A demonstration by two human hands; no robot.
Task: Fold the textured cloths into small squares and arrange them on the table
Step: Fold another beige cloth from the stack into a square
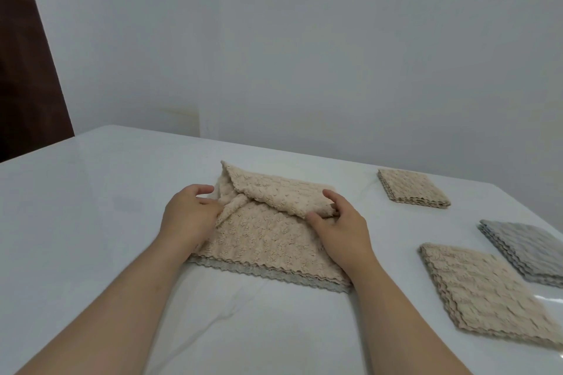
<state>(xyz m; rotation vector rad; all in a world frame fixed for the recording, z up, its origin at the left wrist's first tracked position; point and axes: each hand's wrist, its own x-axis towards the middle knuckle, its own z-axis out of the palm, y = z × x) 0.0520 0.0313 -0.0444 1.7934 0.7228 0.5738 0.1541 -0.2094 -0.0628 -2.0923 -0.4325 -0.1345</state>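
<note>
Beige cloth, long axis left-right, scalloped edge nearest

White table, four textured cloths

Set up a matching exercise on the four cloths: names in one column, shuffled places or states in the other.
1. grey cloth
2. centre cloth
3. far beige square
4. near beige square

A. partly folded, gripped by left hand and right hand
B. folded, farthest from the person
C. folded, between two beige squares
D. folded, nearest on the right

Pairs: 1-C, 2-A, 3-B, 4-D
</note>
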